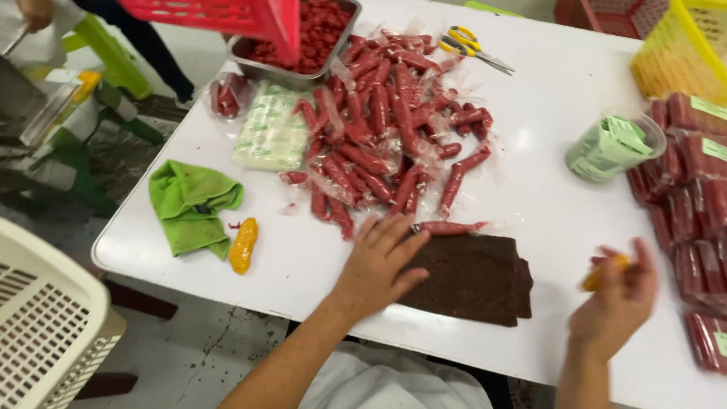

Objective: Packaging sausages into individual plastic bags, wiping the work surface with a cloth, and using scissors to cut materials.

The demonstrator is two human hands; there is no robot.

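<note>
The left hand (376, 261) is lying flat, fingers spread, on a dark brown sheet (473, 276) on the white worktop (545, 189). The right hand (617, 299) is pinching a small yellow piece (598, 279) — wrapped red rolls (386, 129) are lying heaped just beyond.

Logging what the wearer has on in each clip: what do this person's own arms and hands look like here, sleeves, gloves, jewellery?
Both forearms are bare up to the frame edge, with no sleeves in view. The left hand and right hand wear no gloves, and no rings, watch or bracelets show. The right hand is blurred, so small details on its fingers cannot be told. A white garment shows at the bottom between the arms.
</note>
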